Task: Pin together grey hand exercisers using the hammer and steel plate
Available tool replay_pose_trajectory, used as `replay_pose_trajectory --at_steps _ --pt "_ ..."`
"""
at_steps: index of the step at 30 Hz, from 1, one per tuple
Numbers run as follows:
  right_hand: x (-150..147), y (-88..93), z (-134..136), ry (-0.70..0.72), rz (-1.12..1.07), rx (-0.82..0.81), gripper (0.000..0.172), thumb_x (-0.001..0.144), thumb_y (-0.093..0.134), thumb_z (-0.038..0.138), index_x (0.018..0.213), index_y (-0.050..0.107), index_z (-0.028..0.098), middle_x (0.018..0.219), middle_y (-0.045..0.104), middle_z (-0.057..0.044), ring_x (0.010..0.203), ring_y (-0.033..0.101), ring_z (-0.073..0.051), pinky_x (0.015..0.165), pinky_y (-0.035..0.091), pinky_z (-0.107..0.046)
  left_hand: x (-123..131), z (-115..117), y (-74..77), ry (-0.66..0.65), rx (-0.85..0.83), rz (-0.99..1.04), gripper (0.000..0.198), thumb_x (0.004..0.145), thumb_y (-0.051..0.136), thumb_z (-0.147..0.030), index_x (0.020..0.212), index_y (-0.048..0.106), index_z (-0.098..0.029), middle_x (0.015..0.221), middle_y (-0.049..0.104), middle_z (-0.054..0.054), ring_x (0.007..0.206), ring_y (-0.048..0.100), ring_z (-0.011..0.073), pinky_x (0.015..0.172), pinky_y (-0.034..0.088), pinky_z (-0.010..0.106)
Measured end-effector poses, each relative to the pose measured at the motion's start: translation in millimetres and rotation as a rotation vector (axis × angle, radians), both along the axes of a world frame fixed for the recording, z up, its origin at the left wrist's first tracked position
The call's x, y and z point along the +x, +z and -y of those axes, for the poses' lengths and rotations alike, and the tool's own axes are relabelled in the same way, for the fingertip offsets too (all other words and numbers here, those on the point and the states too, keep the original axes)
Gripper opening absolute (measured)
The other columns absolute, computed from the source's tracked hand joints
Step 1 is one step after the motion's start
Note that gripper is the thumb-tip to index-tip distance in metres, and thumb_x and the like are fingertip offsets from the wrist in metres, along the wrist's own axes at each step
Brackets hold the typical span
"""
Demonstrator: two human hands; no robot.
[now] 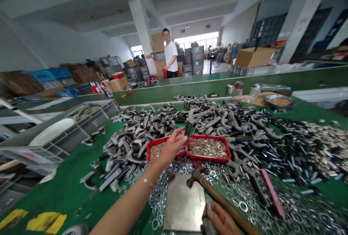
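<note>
The left hand (pixel 174 145) reaches forward over the green table (pixel 67 188). It holds a small dark part (pixel 188 130) pinched between thumb and fingertips. The part stands almost upright, just above the place where two red trays meet. The left red tray (pixel 149 152) is partly covered by this hand, and the right red tray (pixel 209 138) lies just beside it. Both are filled with small shiny metal pieces.

The right hand (pixel 221 221) is low at the bottom edge, with its fingers curled. The wooden handle of a hammer (pixel 217 197) runs close along this hand, and the hammer head lies near the front of the right red tray. It cannot be told whether the fingers really close on the handle. Just left of this hand lies a flat metal plate (pixel 185 202), resting on a layer of loose metal rings (pixel 239 198).

Behind the trays there is a big pile of gray and black parts (pixel 217 119), spread wide over the table. A pink stick (pixel 272 191) lies on the rings at the right. A gray crate (pixel 89 124) stands at the left. Far behind, a person in a white shirt (pixel 170 55) stands beside stacked boxes.
</note>
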State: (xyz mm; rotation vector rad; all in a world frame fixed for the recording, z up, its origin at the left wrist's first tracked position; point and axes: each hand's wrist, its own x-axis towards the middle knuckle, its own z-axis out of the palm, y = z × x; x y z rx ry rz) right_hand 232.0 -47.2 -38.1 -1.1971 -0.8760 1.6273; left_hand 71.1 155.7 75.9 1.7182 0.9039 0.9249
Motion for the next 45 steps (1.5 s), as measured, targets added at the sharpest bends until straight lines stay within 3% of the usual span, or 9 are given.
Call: replay_pose_trajectory --at_steps 3,6,9,12,19,24,28,39,45 --pt "-5 19.0 11 0.023 0.109 0.005 0.046 0.082 0.060 0.069 0.091 0.061 0.024 0.073 0.055 0.005 0.050 0.044 -0.010 0.044 0.036 -0.020 -48 96 -5.9 -0.167 -0.312 0.451 0.078 0.088 0.068 -0.028 0.151 0.022 -0.028 0.119 0.064 0.011 0.101 0.068 0.0222 0.096 0.047 0.040" --pt "-17 38.8 18 0.035 0.376 0.215 0.037 0.091 0.054 0.059 0.084 0.056 0.022 0.071 0.050 0.005 0.058 0.047 -0.012 0.054 0.040 -0.022 -73 169 -12.6 -0.141 -0.504 0.522 0.065 0.088 0.069 -0.031 0.143 0.034 -0.027 0.105 0.064 0.006 0.086 0.067 0.0164 0.080 0.050 0.031" --pt "-30 57.8 29 0.048 0.626 0.384 0.034 0.095 0.049 0.053 0.082 0.055 0.022 0.072 0.055 0.002 0.068 0.054 -0.016 0.063 0.042 -0.025 -74 211 -21.2 -0.024 -0.556 0.429 0.044 0.089 0.066 -0.039 0.123 0.043 -0.023 0.077 0.059 -0.004 0.055 0.054 0.0069 0.054 0.041 0.019" --pt "-40 72.9 44 0.100 0.727 0.444 0.029 0.098 0.044 0.049 0.091 0.054 0.023 0.075 0.062 0.001 0.067 0.059 -0.018 0.063 0.043 -0.026 -67 235 -29.9 0.053 -0.551 0.337 0.036 0.092 0.059 -0.048 0.110 0.045 -0.020 0.067 0.056 -0.006 0.047 0.048 0.0060 0.047 0.035 0.018" --pt "-46 87.9 58 0.170 0.894 0.570 0.022 0.101 0.038 0.043 0.099 0.049 0.025 0.076 0.065 -0.001 0.067 0.065 -0.020 0.063 0.044 -0.027 -58 258 -37.7 0.110 -0.629 0.247 0.039 0.097 0.038 -0.059 0.103 0.044 -0.021 0.054 0.052 -0.008 0.035 0.040 0.0077 0.035 0.027 0.017" --pt "-43 85.8 60 0.258 0.962 0.629 0.020 0.102 0.037 0.039 0.099 0.049 0.024 0.078 0.067 -0.002 0.069 0.067 -0.021 0.062 0.044 -0.028 -49 261 -37.8 0.117 -0.531 0.082 0.043 0.096 0.037 -0.063 0.102 0.043 -0.021 0.052 0.050 -0.009 0.031 0.035 0.0076 0.029 0.021 0.016" --pt "-40 81.7 65 0.204 0.872 0.635 0.019 0.103 0.038 0.038 0.097 0.050 0.024 0.075 0.066 0.001 0.067 0.065 -0.018 0.062 0.045 -0.025 -41 264 -41.5 0.134 -0.475 0.027 0.043 0.098 0.032 -0.062 0.105 0.043 -0.021 0.051 0.046 -0.010 0.031 0.035 0.0084 0.030 0.023 0.017" --pt "-43 94.0 73 0.204 0.779 0.650 0.017 0.102 0.040 0.035 0.105 0.054 0.025 0.080 0.067 0.001 0.070 0.065 -0.015 0.066 0.047 -0.022 -56 273 -62.7 0.180 -0.153 -0.081 0.041 0.100 0.034 -0.051 0.118 0.048 -0.018 0.079 0.064 0.005 0.065 0.062 0.0182 0.063 0.049 0.029" --pt "-40 92.6 75 0.283 0.716 0.476 0.029 0.100 0.041 0.044 0.108 0.062 0.025 0.092 0.074 -0.005 0.084 0.069 -0.020 0.075 0.053 -0.027 -72 260 -48.7 0.016 0.007 -0.405 0.043 0.095 0.046 -0.045 0.127 0.048 -0.016 0.105 0.069 0.018 0.091 0.067 0.0310 0.077 0.049 0.040"
